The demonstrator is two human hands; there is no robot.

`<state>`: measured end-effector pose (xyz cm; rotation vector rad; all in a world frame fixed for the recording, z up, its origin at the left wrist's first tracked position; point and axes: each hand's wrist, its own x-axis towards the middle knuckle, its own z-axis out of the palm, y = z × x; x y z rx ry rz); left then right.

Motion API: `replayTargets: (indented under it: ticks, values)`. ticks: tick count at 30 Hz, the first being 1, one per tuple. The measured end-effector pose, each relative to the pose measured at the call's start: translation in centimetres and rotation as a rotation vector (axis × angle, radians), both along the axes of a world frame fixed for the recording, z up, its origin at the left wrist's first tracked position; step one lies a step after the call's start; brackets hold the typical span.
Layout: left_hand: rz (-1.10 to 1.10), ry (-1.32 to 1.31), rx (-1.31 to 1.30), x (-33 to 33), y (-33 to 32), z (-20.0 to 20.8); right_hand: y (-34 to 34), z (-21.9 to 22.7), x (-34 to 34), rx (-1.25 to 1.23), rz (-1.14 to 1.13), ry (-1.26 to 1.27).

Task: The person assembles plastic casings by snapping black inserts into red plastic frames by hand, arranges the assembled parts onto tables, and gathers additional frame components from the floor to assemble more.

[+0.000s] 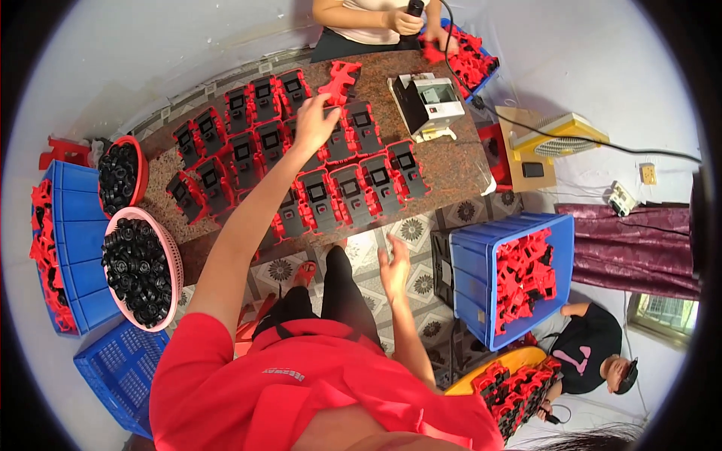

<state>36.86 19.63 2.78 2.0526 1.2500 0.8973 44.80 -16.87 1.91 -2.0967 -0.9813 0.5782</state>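
Observation:
My left hand [314, 124] reaches across the table over rows of black-and-red plastic parts [347, 192]. Its fingers are spread, and nothing shows between them. Just past the fingertips lies a red plastic part [343, 80] at the table's far side; whether they touch it I cannot tell. The black parts have a square dark window each and red pieces along their sides. Off the table's near edge, my right hand [395, 270] hangs with its fingers apart, holding nothing.
Across the granite-patterned table [459, 161], a co-worker's hand [406, 22] grips a black tool. A small boxy device [429, 105] stands at the table's right. Baskets of black round parts [138, 274] flank the left. A blue crate [474, 278] of red parts is at right, near another seated person.

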Motion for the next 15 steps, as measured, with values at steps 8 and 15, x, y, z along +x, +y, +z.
replayTargets:
  ticks: [8, 15]
  values:
    - [0.179, 0.551, 0.016, 12.0, 8.2, -4.5, -6.4, -4.0, 0.2, -0.126, -0.004, 0.116]
    - [0.204, 0.824, 0.049, 13.6, 13.3, -8.5, -7.0, -5.9, 5.6, -0.220, -0.057, 0.152]
